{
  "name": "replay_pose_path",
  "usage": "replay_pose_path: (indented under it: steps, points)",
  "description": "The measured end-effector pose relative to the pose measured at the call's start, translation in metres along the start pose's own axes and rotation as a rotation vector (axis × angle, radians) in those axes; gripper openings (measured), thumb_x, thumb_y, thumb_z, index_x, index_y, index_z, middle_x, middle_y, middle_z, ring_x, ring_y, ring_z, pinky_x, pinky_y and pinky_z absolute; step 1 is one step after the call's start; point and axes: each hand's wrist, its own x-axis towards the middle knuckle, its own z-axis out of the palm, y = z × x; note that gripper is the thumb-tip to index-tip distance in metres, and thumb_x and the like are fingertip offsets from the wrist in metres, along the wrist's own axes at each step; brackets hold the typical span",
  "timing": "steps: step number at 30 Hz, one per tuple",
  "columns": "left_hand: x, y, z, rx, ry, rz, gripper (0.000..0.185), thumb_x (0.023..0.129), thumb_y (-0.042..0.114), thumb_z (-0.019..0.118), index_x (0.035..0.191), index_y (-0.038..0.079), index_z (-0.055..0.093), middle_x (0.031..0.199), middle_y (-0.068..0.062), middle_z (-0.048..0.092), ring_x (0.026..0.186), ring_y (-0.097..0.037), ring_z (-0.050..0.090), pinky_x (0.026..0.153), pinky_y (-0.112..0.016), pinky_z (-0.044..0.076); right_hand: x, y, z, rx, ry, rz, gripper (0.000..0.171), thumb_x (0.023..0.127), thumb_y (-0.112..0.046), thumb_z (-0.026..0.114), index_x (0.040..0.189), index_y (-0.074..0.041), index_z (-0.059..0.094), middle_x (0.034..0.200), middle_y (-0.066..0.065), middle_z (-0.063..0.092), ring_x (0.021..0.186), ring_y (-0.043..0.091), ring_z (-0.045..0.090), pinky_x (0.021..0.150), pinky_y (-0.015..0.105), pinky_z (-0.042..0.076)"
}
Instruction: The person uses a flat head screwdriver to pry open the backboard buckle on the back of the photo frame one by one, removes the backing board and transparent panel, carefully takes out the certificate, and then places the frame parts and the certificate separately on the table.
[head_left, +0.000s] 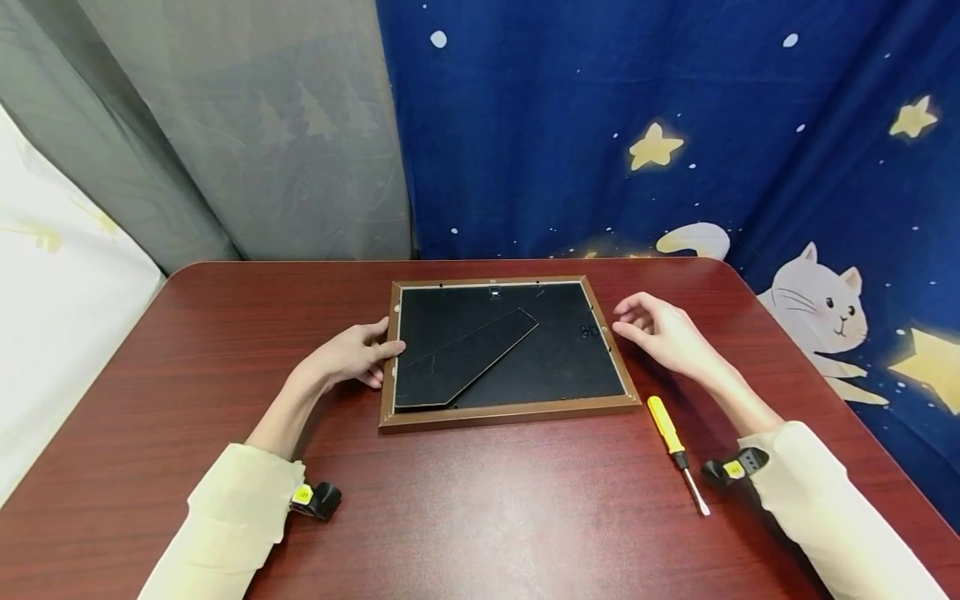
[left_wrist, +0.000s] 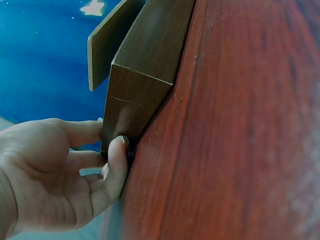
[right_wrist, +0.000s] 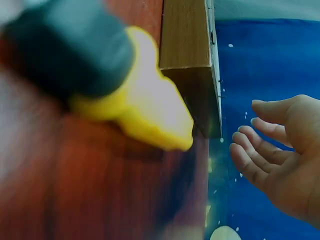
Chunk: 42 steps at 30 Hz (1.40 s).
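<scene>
A brown wooden picture frame (head_left: 510, 412) lies face down on the table, its black backing board (head_left: 562, 367) upward. A slanted easel leg (head_left: 468, 358) sits on that backing. My left hand (head_left: 360, 354) holds the frame's left edge, thumb over the top and fingers at the side; the left wrist view shows this hand (left_wrist: 65, 170) against the frame's side (left_wrist: 130, 100). To the right of the frame, my right hand (head_left: 667, 333) hovers apart from it, fingers loosely bent and holding nothing. A yellow-handled screwdriver (head_left: 663, 425) lies below that hand, near the frame's lower right corner.
The reddish-brown wooden table (head_left: 465, 517) has its far edge just behind the frame. Beyond it hang a grey curtain (head_left: 300, 150) and a blue curtain (head_left: 525, 142) with stars and a cat. Each wrist carries a small black camera, the left one (head_left: 322, 502) close above the table.
</scene>
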Motion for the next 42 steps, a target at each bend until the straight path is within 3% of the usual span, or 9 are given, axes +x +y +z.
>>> replay_pose_path:
  steps: [5,15,24,29,35,42]
  points:
    - [-0.001,0.001,-0.001,-0.007,-0.019,0.008,0.075,0.107,0.023,0.054,0.161,0.002,0.007,0.09,-0.013,0.055,0.058,-0.012,0.056,0.058,-0.026,0.056,0.022,-0.01,0.013,0.013,-0.062,-0.086,0.025,0.093,-0.013,0.075,0.112,0.0,0.064,0.096,0.01,0.068,0.078,0.02,0.061,0.068,0.021,0.047]
    - [-0.002,0.001,0.002,0.004,-0.02,0.026,0.073,0.107,0.024,0.053,0.161,0.004,0.007,0.095,-0.015,0.057,0.057,-0.013,0.056,0.058,-0.026,0.057,0.055,-0.037,0.038,0.042,-0.272,-0.189,0.037,0.09,-0.016,0.079,0.121,0.0,0.064,0.115,0.014,0.066,0.082,0.019,0.062,0.073,0.033,0.053]
    - [-0.004,0.001,0.001,-0.002,-0.018,0.024,0.075,0.107,0.024,0.054,0.16,-0.001,0.006,0.094,-0.015,0.055,0.057,-0.012,0.057,0.057,-0.026,0.056,0.069,-0.053,0.055,-0.017,-0.333,-0.297,0.047,0.087,-0.01,0.081,0.13,-0.002,0.063,0.127,0.015,0.061,0.086,0.024,0.062,0.081,0.041,0.051]
    - [-0.005,0.001,0.002,-0.004,-0.019,0.023,0.075,0.107,0.024,0.054,0.16,0.0,0.007,0.093,-0.014,0.056,0.057,-0.012,0.057,0.057,-0.026,0.056,0.079,-0.057,0.063,-0.087,-0.397,-0.341,0.049,0.089,-0.01,0.079,0.135,-0.006,0.063,0.135,0.011,0.057,0.085,0.019,0.059,0.082,0.037,0.049]
    - [-0.004,0.001,0.002,0.01,-0.015,0.032,0.075,0.107,0.024,0.054,0.16,0.0,0.007,0.095,-0.015,0.057,0.056,-0.012,0.057,0.057,-0.027,0.056,0.086,-0.057,0.068,-0.11,-0.4,-0.424,0.044,0.086,-0.009,0.08,0.128,-0.007,0.068,0.129,0.01,0.058,0.081,0.017,0.056,0.081,0.035,0.049]
    - [-0.004,0.001,0.001,0.02,-0.013,0.018,0.075,0.107,0.024,0.053,0.16,-0.002,0.006,0.096,-0.015,0.058,0.057,-0.011,0.057,0.058,-0.026,0.056,0.089,-0.054,0.072,-0.115,-0.376,-0.547,0.039,0.086,-0.009,0.079,0.123,-0.003,0.067,0.124,0.012,0.061,0.117,0.026,0.056,0.103,0.042,0.043]
